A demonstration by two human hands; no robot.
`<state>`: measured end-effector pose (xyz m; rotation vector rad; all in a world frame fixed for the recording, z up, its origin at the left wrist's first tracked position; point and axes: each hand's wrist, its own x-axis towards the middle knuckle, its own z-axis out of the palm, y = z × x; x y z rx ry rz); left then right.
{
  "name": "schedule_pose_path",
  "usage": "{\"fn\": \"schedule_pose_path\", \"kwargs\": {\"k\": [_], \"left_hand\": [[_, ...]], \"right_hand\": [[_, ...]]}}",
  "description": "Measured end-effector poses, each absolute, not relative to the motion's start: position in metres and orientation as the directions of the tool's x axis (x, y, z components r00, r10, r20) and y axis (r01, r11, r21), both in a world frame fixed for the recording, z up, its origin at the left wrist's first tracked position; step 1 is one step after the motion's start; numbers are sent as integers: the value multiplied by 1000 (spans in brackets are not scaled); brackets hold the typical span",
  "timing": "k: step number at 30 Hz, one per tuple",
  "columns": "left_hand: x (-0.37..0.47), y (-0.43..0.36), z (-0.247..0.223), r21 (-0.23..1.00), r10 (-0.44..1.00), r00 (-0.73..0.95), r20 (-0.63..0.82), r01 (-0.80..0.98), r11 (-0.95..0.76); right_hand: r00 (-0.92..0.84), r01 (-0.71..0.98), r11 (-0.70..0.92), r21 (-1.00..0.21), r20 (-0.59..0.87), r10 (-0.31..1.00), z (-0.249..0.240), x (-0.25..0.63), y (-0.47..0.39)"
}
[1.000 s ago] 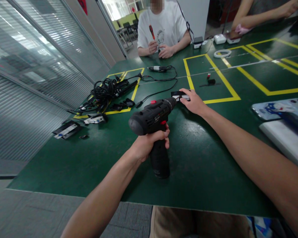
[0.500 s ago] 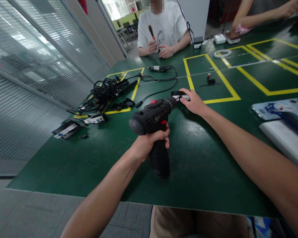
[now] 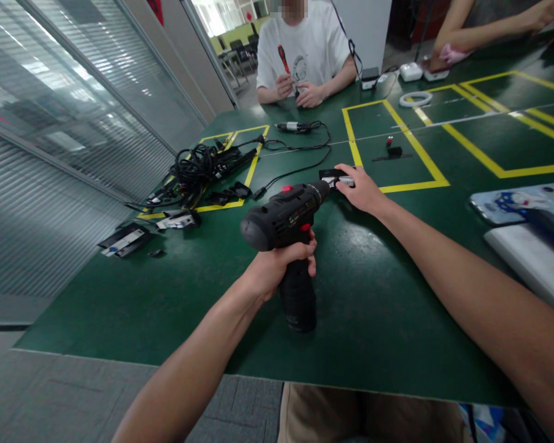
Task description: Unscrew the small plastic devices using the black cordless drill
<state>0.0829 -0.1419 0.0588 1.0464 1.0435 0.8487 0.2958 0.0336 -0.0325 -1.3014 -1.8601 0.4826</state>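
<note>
My left hand [image 3: 286,261] is wrapped round the grip of a black cordless drill [image 3: 281,218] with red buttons. The drill points away and to the right, its chuck up against a small black and white device [image 3: 336,178] on the green table. On the device's right side, the fingers of my right hand [image 3: 361,189] hold it. The exact contact between the drill's tip and the device is too small to tell.
Black cables [image 3: 198,166] lie in a heap at the left, near black and white parts [image 3: 127,240]. A corded tool [image 3: 293,127] lies beyond the drill. A phone [image 3: 521,202] is at the right. Across the table [image 3: 166,314], a person [image 3: 305,49] holds a screwdriver [image 3: 283,59].
</note>
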Motion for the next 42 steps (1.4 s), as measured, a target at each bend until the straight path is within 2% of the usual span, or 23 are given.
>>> {"fn": "schedule_pose_path", "kwargs": {"k": [42], "left_hand": [[83,-142,60,954,919,298,-259,-69,292]], "right_hand": [[-160,613,389,-687,374,913,-31,296,33]]}}
